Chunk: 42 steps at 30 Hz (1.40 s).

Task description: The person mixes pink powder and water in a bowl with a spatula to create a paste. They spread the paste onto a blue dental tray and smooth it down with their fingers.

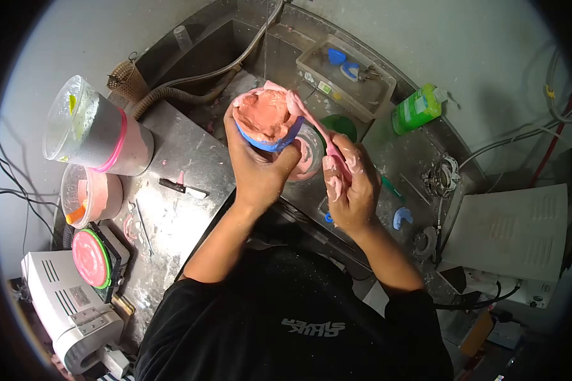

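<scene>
My left hand is wrapped round a blue round mould and holds it up in front of me. Wet pink plaster fills the mould, with an uneven surface and some over the rim. In my right hand is a plaster-smeared spatula, gripped with fingers closed. Its pink-coated tip touches the plaster at the mould's right edge. Plaster is smeared on my right fingers. Behind and below the mould, partly hidden, is a clear bowl with pink residue inside.
On the left are a tall clear bucket, a tub of pink material, a knife and a scale with a pink lid. Ahead lie a hose, a plastic tray and a green bottle. A white machine stands right.
</scene>
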Tool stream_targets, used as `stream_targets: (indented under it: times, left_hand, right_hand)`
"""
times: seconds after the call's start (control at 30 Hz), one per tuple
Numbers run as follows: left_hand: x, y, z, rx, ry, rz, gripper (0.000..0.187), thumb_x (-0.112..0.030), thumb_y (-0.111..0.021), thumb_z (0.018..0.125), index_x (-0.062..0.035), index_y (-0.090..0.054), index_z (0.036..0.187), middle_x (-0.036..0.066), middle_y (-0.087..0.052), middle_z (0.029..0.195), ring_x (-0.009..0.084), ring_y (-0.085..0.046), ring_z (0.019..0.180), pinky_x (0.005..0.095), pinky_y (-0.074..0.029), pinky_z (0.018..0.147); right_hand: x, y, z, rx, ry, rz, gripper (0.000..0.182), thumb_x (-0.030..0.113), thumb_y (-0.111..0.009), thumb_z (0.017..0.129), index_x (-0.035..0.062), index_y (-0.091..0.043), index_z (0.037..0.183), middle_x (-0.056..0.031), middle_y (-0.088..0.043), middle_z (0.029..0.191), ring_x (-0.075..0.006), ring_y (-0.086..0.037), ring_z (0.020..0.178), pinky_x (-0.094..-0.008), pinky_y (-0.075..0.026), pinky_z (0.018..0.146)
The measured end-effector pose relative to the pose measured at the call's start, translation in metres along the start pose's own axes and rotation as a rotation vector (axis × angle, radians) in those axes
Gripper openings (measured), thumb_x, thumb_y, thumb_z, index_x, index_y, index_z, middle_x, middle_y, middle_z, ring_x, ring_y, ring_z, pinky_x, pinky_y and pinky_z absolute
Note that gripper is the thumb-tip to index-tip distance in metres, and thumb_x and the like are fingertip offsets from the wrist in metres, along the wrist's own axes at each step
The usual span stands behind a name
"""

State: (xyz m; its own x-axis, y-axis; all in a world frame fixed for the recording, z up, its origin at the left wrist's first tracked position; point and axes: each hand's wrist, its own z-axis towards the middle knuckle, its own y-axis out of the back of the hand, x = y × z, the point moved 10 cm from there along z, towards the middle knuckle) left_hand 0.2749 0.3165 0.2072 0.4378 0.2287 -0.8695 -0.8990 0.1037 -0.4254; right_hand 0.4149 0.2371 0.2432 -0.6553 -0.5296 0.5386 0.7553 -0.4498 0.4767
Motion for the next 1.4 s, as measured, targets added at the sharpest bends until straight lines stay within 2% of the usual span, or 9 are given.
stream_targets:
  times: [0.5, 0.67, 0.77, 0.83, 0.93, 1.1, 1.2, 1.27, 1.4]
  left_hand:
    - [0.001, 0.046, 0.023, -0.049, -0.144, 0.353, 0.079, 0.007, -0.066, 0.065, -0.0007, -0.025, 0.132, 0.013, -0.04, 0.124, 0.0207, -0.044, 0.117, 0.0323, -0.036, 0.101]
    - [0.019, 0.075, 0.023, -0.046, -0.004, 0.271, 0.069, 0.007, -0.066, 0.069, -0.0027, -0.032, 0.129, 0.01, -0.046, 0.121, 0.0182, -0.049, 0.111, 0.0302, -0.04, 0.096]
    - [0.026, 0.089, 0.018, -0.064, 0.045, 0.136, 0.069, 0.002, -0.067, 0.069, -0.0037, -0.034, 0.129, 0.008, -0.048, 0.12, 0.0167, -0.05, 0.11, 0.0287, -0.041, 0.094]
    - [0.03, 0.104, 0.017, -0.083, 0.059, 0.073, 0.069, 0.002, -0.067, 0.069, -0.0038, -0.034, 0.129, 0.008, -0.048, 0.12, 0.0165, -0.05, 0.109, 0.029, -0.041, 0.093]
    - [0.034, 0.127, 0.018, -0.115, 0.112, 0.06, 0.07, 0.001, -0.069, 0.067, -0.0035, -0.035, 0.129, 0.007, -0.049, 0.118, 0.0162, -0.052, 0.107, 0.0286, -0.044, 0.09]
    - [0.017, 0.153, 0.031, -0.111, 0.133, 0.068, 0.075, 0.0, -0.069, 0.063, -0.0012, -0.035, 0.13, 0.009, -0.049, 0.121, 0.0191, -0.05, 0.114, 0.0329, -0.039, 0.099]
    - [0.017, 0.186, 0.037, -0.129, 0.145, 0.108, 0.076, 0.001, -0.067, 0.062, -0.0013, -0.034, 0.131, 0.009, -0.048, 0.121, 0.0193, -0.049, 0.115, 0.0327, -0.038, 0.1]
    - [0.018, 0.2, 0.045, -0.135, 0.191, 0.067, 0.079, 0.003, -0.066, 0.061, -0.0025, -0.032, 0.132, 0.009, -0.047, 0.122, 0.0194, -0.049, 0.116, 0.0323, -0.038, 0.099]
    - [0.003, 0.208, 0.058, -0.112, 0.141, 0.096, 0.086, 0.006, -0.064, 0.06, -0.006, -0.025, 0.135, 0.009, -0.044, 0.123, 0.0191, -0.048, 0.116, 0.0316, -0.038, 0.099]
  right_hand:
    - [-0.022, 0.01, -0.02, 0.287, -0.168, -0.182, 0.034, -0.003, -0.059, 0.078, 0.0015, -0.059, 0.112, -0.0114, -0.056, 0.078, -0.0228, -0.06, 0.064, -0.0318, -0.049, 0.057]
    - [-0.081, -0.059, -0.037, 0.751, -0.211, -0.54, 0.031, 0.026, -0.065, 0.079, 0.0051, -0.066, 0.101, -0.0117, -0.061, 0.088, -0.0294, -0.06, 0.076, -0.042, -0.049, 0.071]
    - [-0.063, -0.072, 0.005, 0.646, 0.004, -0.55, 0.031, 0.029, -0.063, 0.081, 0.0044, -0.066, 0.1, -0.0144, -0.06, 0.093, -0.0314, -0.058, 0.087, -0.0421, -0.047, 0.079]
    - [-0.096, -0.086, 0.052, 0.512, -0.08, -0.281, 0.027, 0.028, -0.06, 0.084, 0.0066, -0.066, 0.099, -0.0142, -0.061, 0.094, -0.0325, -0.058, 0.09, -0.0425, -0.046, 0.081]
    - [-0.183, -0.153, 0.143, 0.298, -0.284, 0.185, 0.017, 0.008, -0.049, 0.088, 0.0045, -0.064, 0.094, -0.0078, -0.063, 0.076, -0.0155, -0.06, 0.065, -0.0294, -0.048, 0.06]
    - [-0.357, -0.282, 0.233, -0.13, -1.003, 1.064, 0.018, 0.005, -0.042, 0.091, -0.0027, -0.057, 0.096, -0.0142, -0.063, 0.081, -0.0232, -0.063, 0.072, -0.0299, -0.054, 0.065]
    - [-0.365, -0.302, 0.269, 0.163, -0.908, 1.559, 0.011, 0.007, -0.048, 0.092, 0.001, -0.055, 0.086, -0.0057, -0.056, 0.071, -0.0125, -0.049, 0.056, -0.022, -0.04, 0.046]
    - [-0.361, -0.29, 0.277, 0.108, -0.981, 1.136, 0.006, 0.002, -0.052, 0.091, -0.002, -0.056, 0.093, -0.0075, -0.057, 0.079, -0.0123, -0.051, 0.062, -0.0205, -0.043, 0.053]
    - [-0.341, -0.264, 0.288, -0.019, -0.929, 1.17, 0.012, -0.002, -0.053, 0.089, -0.0063, -0.057, 0.1, -0.0102, -0.058, 0.084, -0.0167, -0.055, 0.071, -0.0239, -0.049, 0.066]
